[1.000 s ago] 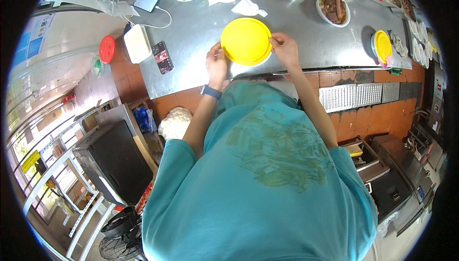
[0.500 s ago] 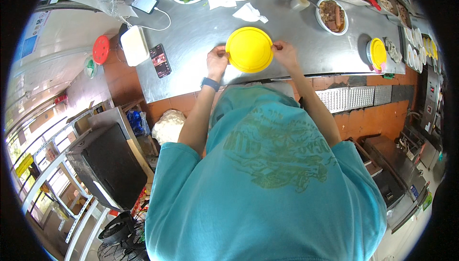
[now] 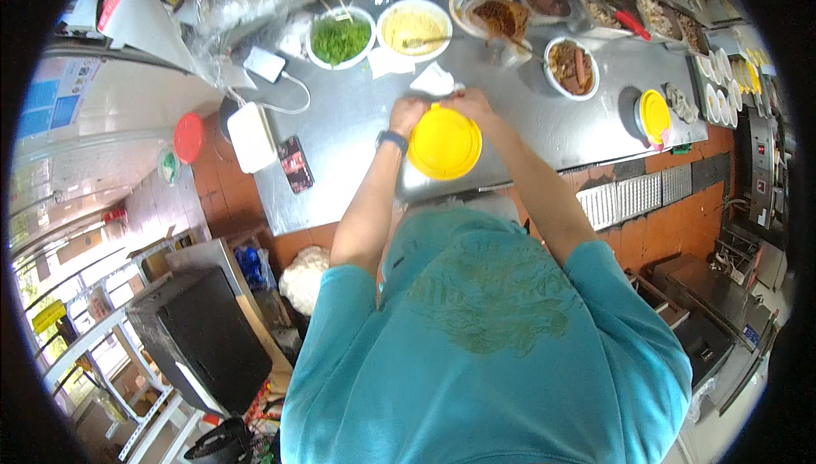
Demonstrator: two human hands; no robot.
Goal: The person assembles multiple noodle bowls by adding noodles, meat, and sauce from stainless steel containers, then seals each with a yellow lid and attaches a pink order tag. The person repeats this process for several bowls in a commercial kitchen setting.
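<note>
A round yellow lid (image 3: 444, 143) lies level near the front edge of the steel table. Whatever is beneath it is hidden. At its far left rim is my left hand (image 3: 410, 114), closed, with the fingers curled against the edge. My right hand (image 3: 470, 105) is closed at the far rim, close beside the left one, its fingertips partly hidden. A crumpled white tissue (image 3: 434, 80) lies just beyond my hands.
Bowls of chopped greens (image 3: 341, 42), pale yellow shreds (image 3: 414, 32) and dark sauce (image 3: 499, 19) stand at the back. Right are a bowl of meat (image 3: 572, 69) and a yellow-lidded bowl (image 3: 654, 116). A phone (image 3: 295, 164) and white box (image 3: 252, 138) lie left.
Both hands have moved from the left and right sides of the yellow lid to its far rim, coming close together. The whole view has tilted, showing more of the table's back.
</note>
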